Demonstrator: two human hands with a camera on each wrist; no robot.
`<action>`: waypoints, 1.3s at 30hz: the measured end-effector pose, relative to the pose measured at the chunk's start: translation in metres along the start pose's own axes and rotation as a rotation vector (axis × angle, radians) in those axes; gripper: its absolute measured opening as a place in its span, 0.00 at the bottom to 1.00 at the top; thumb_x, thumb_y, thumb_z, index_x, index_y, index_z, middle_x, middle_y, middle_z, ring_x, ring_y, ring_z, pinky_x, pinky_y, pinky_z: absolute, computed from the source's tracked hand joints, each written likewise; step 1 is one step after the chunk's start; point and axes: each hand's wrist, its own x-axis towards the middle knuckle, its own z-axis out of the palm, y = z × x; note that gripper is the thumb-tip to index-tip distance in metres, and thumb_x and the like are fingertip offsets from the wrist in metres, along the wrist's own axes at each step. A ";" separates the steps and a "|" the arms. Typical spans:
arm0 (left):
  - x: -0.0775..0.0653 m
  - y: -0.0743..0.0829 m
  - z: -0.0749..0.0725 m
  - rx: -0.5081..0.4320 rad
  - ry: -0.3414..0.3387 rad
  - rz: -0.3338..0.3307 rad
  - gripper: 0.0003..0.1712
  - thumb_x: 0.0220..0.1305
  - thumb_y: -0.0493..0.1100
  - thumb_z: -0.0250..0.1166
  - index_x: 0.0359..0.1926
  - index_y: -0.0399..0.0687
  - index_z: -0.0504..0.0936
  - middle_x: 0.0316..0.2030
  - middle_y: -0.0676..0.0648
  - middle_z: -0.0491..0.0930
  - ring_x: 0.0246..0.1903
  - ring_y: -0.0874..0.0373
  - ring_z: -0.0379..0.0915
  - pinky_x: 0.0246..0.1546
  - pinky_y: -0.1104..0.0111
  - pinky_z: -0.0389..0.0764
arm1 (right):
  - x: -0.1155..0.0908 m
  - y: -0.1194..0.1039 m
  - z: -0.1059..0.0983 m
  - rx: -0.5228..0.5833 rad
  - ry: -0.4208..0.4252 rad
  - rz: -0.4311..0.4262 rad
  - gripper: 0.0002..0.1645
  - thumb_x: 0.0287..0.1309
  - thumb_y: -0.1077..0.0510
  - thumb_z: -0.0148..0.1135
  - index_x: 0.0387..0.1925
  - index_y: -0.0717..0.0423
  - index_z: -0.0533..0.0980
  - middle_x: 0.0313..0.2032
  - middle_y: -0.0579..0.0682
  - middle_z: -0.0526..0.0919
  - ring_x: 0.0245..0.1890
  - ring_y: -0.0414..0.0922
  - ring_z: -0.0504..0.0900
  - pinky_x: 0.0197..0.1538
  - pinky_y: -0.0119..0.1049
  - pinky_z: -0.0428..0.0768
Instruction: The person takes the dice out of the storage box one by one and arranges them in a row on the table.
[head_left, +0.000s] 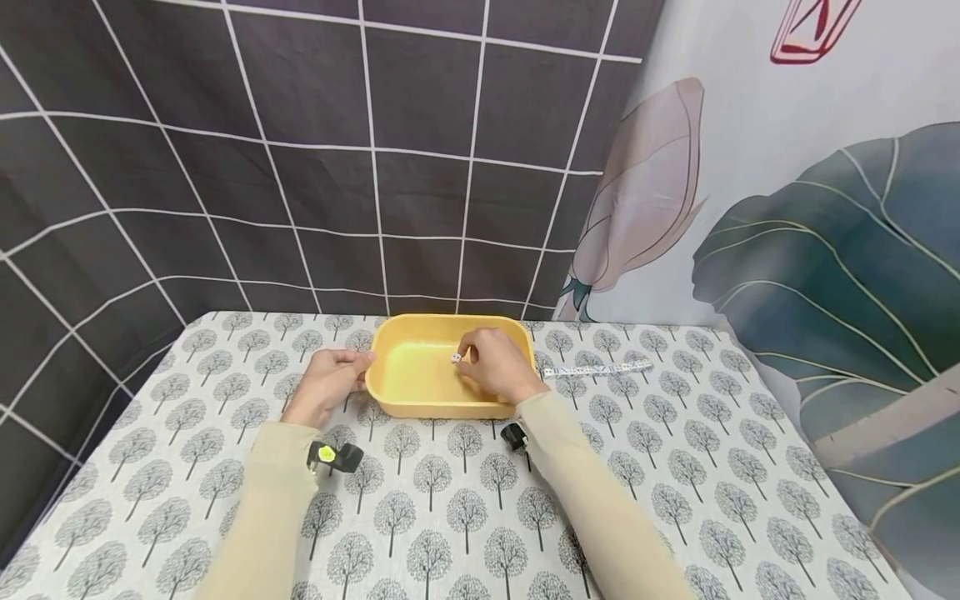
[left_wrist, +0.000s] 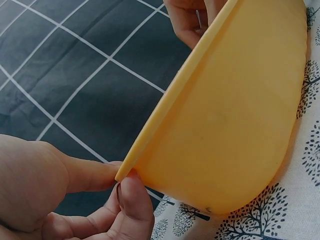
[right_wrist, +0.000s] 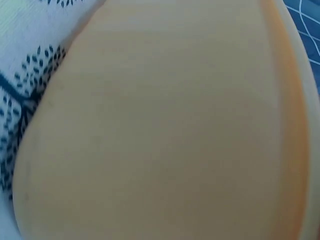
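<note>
A yellow plastic basin [head_left: 420, 410] stands on the table near its back edge. My left hand [head_left: 330, 379] pinches its left rim; the left wrist view shows thumb and fingers [left_wrist: 134, 200] on either side of the basin's lip [left_wrist: 150, 125]. Over the inside of the basin, my right hand [head_left: 491, 360] holds a small white die [head_left: 456, 357] with dark dots between thumb and fingertips. In the right wrist view the basin's outer wall [right_wrist: 160, 125] fills the picture and conceals that hand.
To the right of the basin lies a thin straight row of small white dice [head_left: 596, 369] with dark marks. A tree-print cloth [head_left: 465, 500] covers the table. Behind it hang a dark grid-patterned curtain [head_left: 300, 192] and a flower-print curtain [head_left: 652, 192].
</note>
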 end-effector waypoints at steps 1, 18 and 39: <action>0.000 0.000 0.000 0.001 0.000 -0.002 0.23 0.77 0.45 0.57 0.62 0.31 0.73 0.44 0.45 0.82 0.37 0.62 0.79 0.49 0.69 0.84 | -0.001 0.001 -0.001 -0.006 0.007 -0.004 0.06 0.59 0.58 0.73 0.36 0.55 0.85 0.24 0.47 0.77 0.23 0.39 0.71 0.25 0.29 0.68; 0.000 0.000 0.003 0.003 -0.005 -0.006 0.24 0.77 0.46 0.57 0.63 0.32 0.73 0.48 0.42 0.82 0.38 0.61 0.80 0.56 0.63 0.83 | -0.016 0.016 -0.016 -0.053 0.088 -0.065 0.06 0.59 0.58 0.72 0.34 0.57 0.84 0.26 0.49 0.78 0.28 0.40 0.71 0.33 0.31 0.70; 0.001 -0.002 -0.001 -0.002 0.004 0.011 0.24 0.77 0.46 0.58 0.61 0.30 0.73 0.41 0.47 0.82 0.36 0.63 0.79 0.47 0.70 0.85 | -0.018 0.030 -0.033 -0.018 0.116 0.001 0.07 0.58 0.58 0.73 0.36 0.58 0.85 0.26 0.48 0.78 0.27 0.42 0.72 0.31 0.30 0.72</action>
